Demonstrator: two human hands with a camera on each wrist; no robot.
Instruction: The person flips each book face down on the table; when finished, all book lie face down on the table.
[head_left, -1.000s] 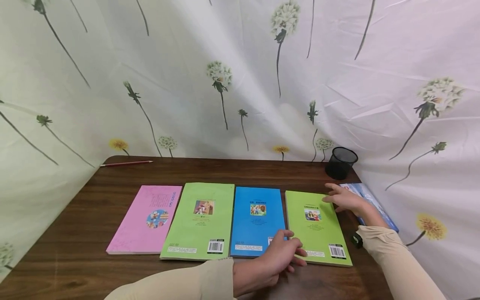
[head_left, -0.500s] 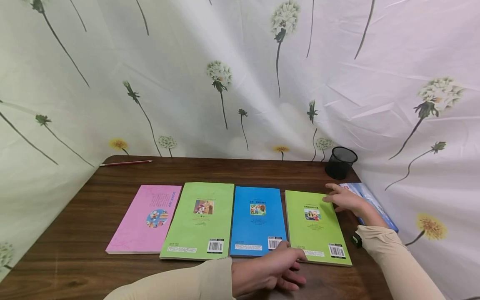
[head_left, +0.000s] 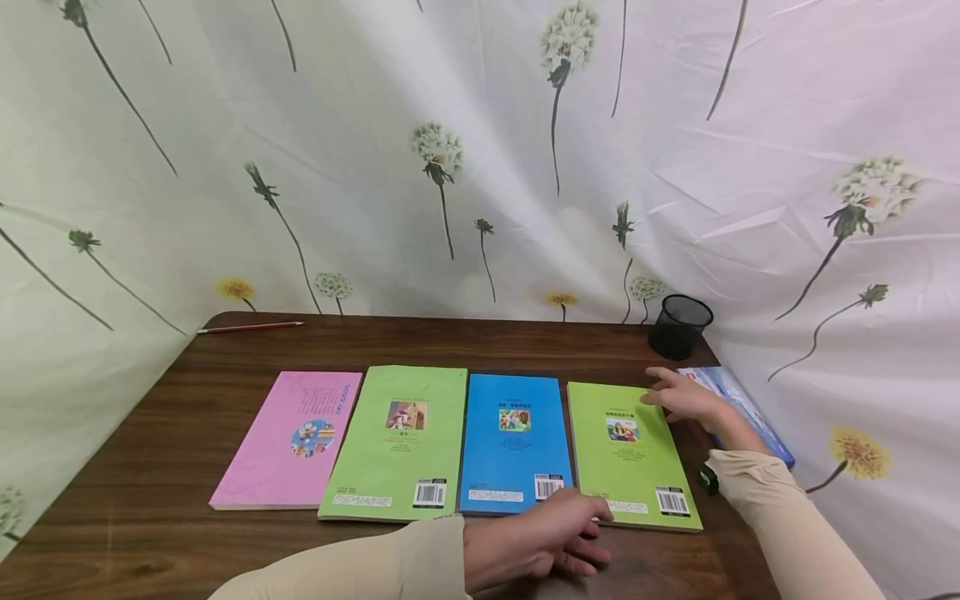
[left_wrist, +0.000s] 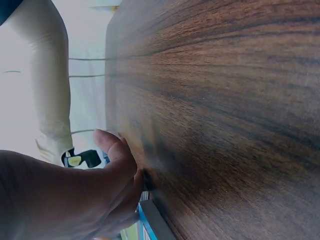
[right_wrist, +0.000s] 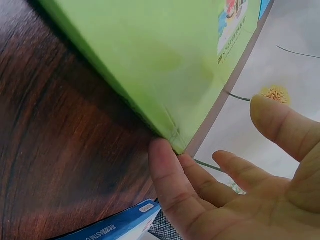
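Four-sided and flat on the table, a yellow-green book [head_left: 630,467] lies back cover up, rightmost in a row of books. My right hand [head_left: 686,397] is at its upper right corner; in the right wrist view a fingertip [right_wrist: 160,145] touches that corner, and the thumb stands apart from it. My left hand [head_left: 551,533] lies by the lower left corner, a digit reaching over the book's lower edge and the other fingers loosely bent below it. Left of this book lie a blue book [head_left: 510,454], a larger green book [head_left: 397,454] and a pink book [head_left: 270,458].
A black mesh pen cup [head_left: 678,327] stands at the back right corner. Near the right edge lies a blue-and-white box [head_left: 738,408], partly behind the right hand. A red pencil [head_left: 251,327] lies at the back left. Dandelion-print cloth [head_left: 337,167] hangs behind the table.
My left hand has shifted slightly towards the table's front and turned, uncovering more of the blue book's barcode. The right hand and the books look unmoved.
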